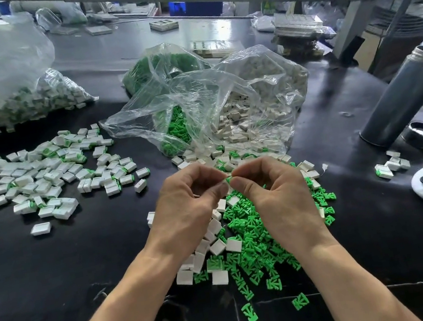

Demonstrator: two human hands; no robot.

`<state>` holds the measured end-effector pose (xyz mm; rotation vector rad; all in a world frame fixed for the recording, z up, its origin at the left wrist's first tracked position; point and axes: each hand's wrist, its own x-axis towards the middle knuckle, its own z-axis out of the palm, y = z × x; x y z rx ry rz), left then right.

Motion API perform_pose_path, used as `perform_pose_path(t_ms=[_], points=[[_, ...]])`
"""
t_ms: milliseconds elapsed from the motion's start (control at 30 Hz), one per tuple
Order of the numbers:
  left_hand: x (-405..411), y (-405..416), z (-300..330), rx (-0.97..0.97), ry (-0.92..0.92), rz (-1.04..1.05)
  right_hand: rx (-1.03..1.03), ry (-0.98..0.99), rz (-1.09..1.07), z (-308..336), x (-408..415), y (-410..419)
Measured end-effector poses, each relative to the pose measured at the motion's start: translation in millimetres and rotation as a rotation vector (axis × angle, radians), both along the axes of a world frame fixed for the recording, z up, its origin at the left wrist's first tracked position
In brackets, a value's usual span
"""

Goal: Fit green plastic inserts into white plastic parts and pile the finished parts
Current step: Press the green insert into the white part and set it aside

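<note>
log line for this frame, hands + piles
step: fitting insert | left hand: pinching part | right hand: pinching green insert | finished pile: left on table | loose inserts: under hands

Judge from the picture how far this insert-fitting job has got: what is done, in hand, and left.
Done: a pile of finished parts lies at the left. In hand: the left hand and right hand pinch a small piece with green showing between them. Left: loose green inserts, white parts and open bags.
</note>
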<state>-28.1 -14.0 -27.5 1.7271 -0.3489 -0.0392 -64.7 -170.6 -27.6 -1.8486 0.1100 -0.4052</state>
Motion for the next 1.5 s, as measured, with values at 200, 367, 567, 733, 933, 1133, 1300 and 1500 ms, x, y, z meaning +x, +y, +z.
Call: perform_pose_path(t_ms=[200,367,567,733,933,1133,1300,1500], points=[[-1.4,-0.2,2.9,-0.049,0.004,-0.015,0.079,0.029,0.037,0.3,0.1,-3.0],[-0.4,-0.4,3.8,-0.136,0.035,-0.041,0.119,0.037,0.057,2.1,-0.6,-3.8],[2.1,0.7,1.4,-0.161,0.072,-0.048,0.060,0.009,0.063,1.2,-2.0,-3.3],[1.2,1.3,1.7,-0.133,0.060,-0.044,0.024,-0.037,0.041,-1.9,-2.3,1.1],[1.1,0.0,-0.2,-0.126,0.039,-0.014,0.090,-0.048,0.026,-6.3,-2.3,7.1],[1.3,-3.8,-4.5,-0.173,0.058,-0.006,0.176,-0.061,0.028,-4.0,-3.4,10.2],[0.9,-6.8,-5.3,-0.242,0.112,-0.013,0.345,-0.056,0.035,-1.7,-3.7,14.1],[-2.8,-13.3,-5.4,-0.328,0.173,0.016,0.340,-0.082,-0.039,-2.6,-5.2,20.4]])
